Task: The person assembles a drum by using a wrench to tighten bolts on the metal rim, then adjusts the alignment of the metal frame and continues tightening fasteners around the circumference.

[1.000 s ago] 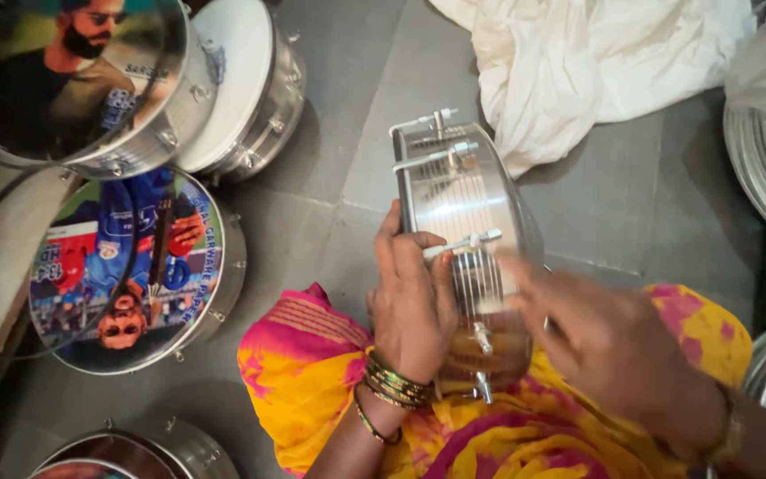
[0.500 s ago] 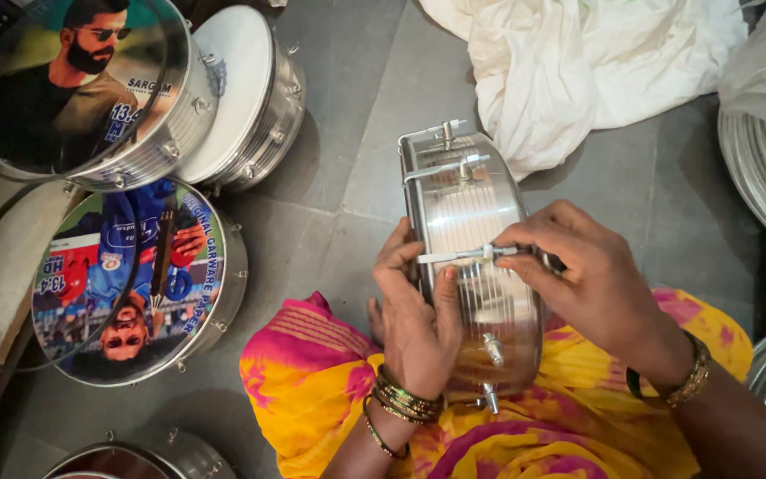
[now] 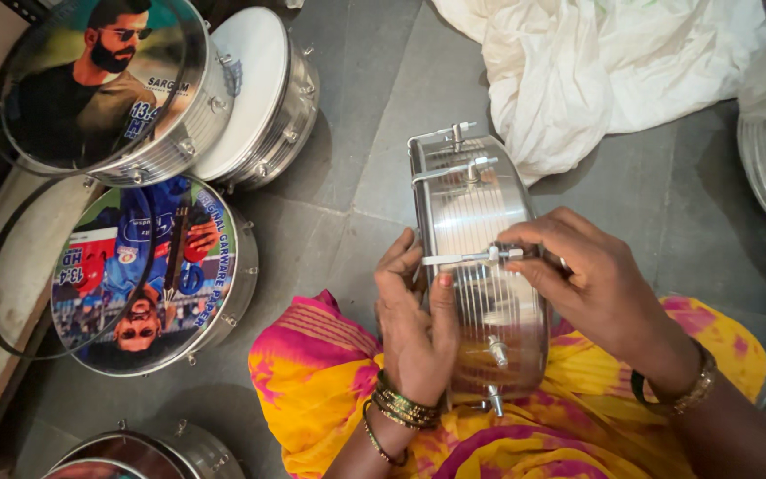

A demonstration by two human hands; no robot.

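Meanwhile I saw my left hand (image 3: 417,330) curled around one steel drum (image 3: 480,266), my right hand (image 3: 591,284) pinching its rod (image 3: 467,258); four drums (image 3: 148,275) lay left.

Bangles stacked on the left hand's (image 3: 414,333) wrist, green and gold, a good handful of them. The right hand (image 3: 591,284) wore a gold-toned band beside a dark bangle. A painted thumbnail showed. The garment (image 3: 312,372) was bright yellow, splashed with pink.
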